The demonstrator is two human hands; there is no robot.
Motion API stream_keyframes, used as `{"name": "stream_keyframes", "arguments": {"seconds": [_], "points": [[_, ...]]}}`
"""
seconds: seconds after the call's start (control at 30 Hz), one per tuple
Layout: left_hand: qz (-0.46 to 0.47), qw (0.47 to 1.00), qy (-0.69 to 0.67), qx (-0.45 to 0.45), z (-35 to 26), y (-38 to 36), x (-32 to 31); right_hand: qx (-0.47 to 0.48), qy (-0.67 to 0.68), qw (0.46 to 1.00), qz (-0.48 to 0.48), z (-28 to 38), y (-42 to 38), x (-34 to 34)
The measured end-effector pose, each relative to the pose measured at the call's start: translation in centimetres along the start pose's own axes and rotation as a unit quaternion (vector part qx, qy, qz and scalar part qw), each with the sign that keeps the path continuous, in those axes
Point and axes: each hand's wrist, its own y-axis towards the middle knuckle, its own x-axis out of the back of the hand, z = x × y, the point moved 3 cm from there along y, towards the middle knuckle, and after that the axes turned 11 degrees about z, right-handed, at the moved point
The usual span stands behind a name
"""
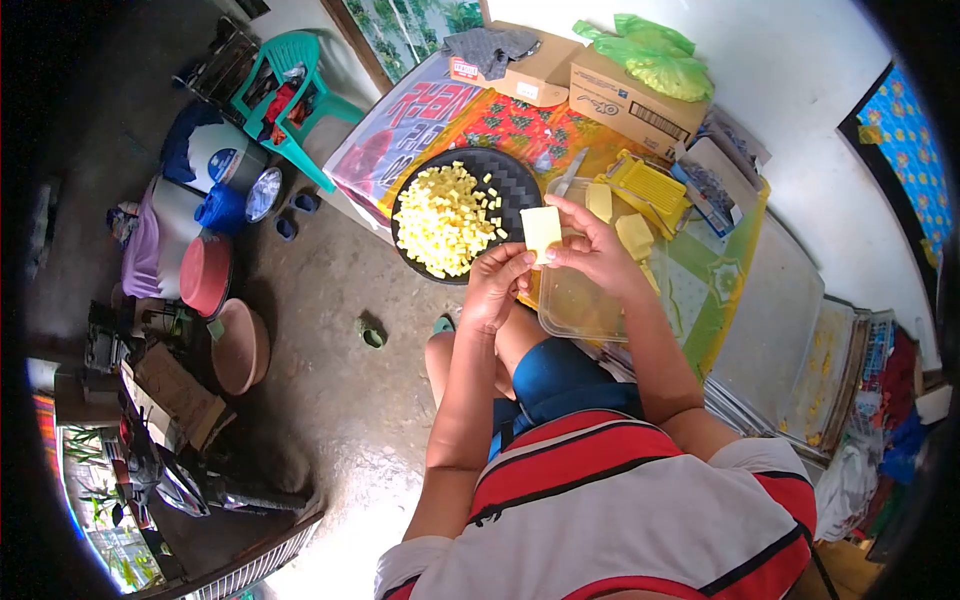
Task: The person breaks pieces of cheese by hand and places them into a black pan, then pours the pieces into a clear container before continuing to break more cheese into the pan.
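Both Hands on One Yellow Slab

I hold a pale yellow slab (pixel 542 234) up between my two hands, above the near side of the table and in the narrow space where the black tray meets the clear container. My left hand (pixel 499 284) has its thumb and fingertips closed on the slab's lower left corner, the other fingers curled in below. My right hand (pixel 596 248) grips it from the other side, thumb pressed near the lower right edge and index finger reaching up by the top right corner. How firmly I squeeze, I cannot tell.

On my left is the round black tray (pixel 516 186), with a big heap of small yellow pieces (pixel 440 220) on its left and middle; a few lie loose toward the right. The clear container (pixel 578 306) sits just beside the tray, partly under my right hand and forearm. More yellow slabs (pixel 634 237) lie in its far and right part, some hidden by my hand. A knife (pixel 573 172) lies at the container's far left corner; whether it touches the rim, I cannot tell.

Beyond the container, to the right, is a yellow plastic tool (pixel 648 188) with a ridged face, near an open carton (pixel 716 190). Farther back on the patterned table cover (pixel 715 272) stand cardboard boxes (pixel 625 103), one with a green plastic bag (pixel 655 58) on top, another with a grey cloth (pixel 490 50).
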Motion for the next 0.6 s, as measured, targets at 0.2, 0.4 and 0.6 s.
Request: {"name": "stream_keyframes", "arguments": {"seconds": [0.2,0.4,0.6], "points": [[0.013,1.0,0.005,-0.006,0.1,0.1,-0.2,0.007,0.022,1.0,-0.005,0.5,-0.1,0.1],[0.029,0.999,0.021,-0.017,-0.1,0.4,-0.5,0.038,0.002,0.999,-0.002,1.7,-0.4,-0.3],[-0.043,0.998,-0.05,0.003,0.3,1.3,0.3,0.014,-0.077,0.996,-0.054,1.0,-0.5,2.1]]}}
